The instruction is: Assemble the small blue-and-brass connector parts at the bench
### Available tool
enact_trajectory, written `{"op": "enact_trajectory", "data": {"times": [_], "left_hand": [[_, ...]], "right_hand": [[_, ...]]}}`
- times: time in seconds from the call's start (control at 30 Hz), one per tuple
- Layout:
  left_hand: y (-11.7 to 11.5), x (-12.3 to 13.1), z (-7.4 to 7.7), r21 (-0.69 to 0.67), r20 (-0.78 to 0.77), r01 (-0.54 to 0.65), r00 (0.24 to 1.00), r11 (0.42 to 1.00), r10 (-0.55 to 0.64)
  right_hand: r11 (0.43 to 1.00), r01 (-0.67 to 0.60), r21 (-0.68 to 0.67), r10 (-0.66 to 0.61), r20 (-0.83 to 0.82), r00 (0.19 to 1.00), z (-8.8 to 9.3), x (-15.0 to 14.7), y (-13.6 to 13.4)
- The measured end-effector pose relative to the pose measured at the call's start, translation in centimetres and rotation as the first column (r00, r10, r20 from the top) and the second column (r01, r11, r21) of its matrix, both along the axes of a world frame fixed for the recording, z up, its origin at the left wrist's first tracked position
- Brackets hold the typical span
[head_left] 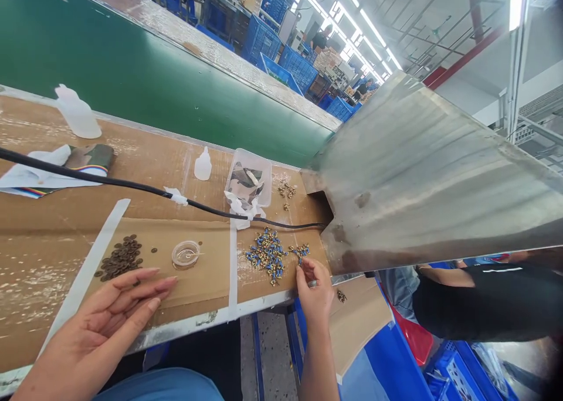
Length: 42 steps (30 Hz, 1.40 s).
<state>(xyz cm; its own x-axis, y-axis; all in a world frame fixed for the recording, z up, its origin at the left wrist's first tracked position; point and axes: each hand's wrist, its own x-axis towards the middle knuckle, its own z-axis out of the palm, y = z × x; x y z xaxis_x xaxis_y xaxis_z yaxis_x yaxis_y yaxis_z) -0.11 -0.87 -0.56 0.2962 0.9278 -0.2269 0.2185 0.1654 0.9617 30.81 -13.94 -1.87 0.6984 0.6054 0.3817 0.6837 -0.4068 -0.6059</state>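
My left hand (116, 310) lies palm up near the front edge of the cardboard-covered bench (53, 243), fingers stretched out and together, with nothing in it. Just beyond its fingertips is a pile of small dark round washers (121, 257). My right hand (313, 286) reaches to the edge of a heap of small blue and brass terminals (266, 254), its fingers pinched on something too small to make out. A small clear round dish (185, 253) sits between the two piles.
A black cable (132, 184) taped down crosses the bench to a large metal housing (422, 172) at right. Behind lie a clear plastic box (250, 181), two white squeeze bottles (77, 112), a green conveyor belt (132, 67), and another person's arm (461, 284) under the housing.
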Motion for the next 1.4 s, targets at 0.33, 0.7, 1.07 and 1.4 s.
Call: {"op": "enact_trajectory", "data": {"times": [0.33,0.7,1.07,1.4], "left_hand": [[0.0,-0.5,-0.5,-0.169,0.110,0.053,0.993,0.984,-0.034],[-0.1,-0.8,-0.7,-0.133,0.162,0.088,0.985,0.987,-0.066],[-1.4,-0.8,0.6,0.026,0.191,0.168,0.967,0.985,-0.170],[2.6,-4.6,1.4,0.410,-0.355,0.153,0.935,0.899,0.003]], "right_hand": [[0.999,0.042,0.006,-0.043,0.108,0.993,-0.4,1.4,1.4],[0.998,-0.036,-0.051,0.044,0.178,0.983,-0.6,1.1,2.2],[0.987,0.007,-0.158,0.034,0.256,0.966,-1.0,2.7,3.3],[0.992,0.117,0.038,-0.123,0.269,0.955,1.0,-2.0,3.3]]}}
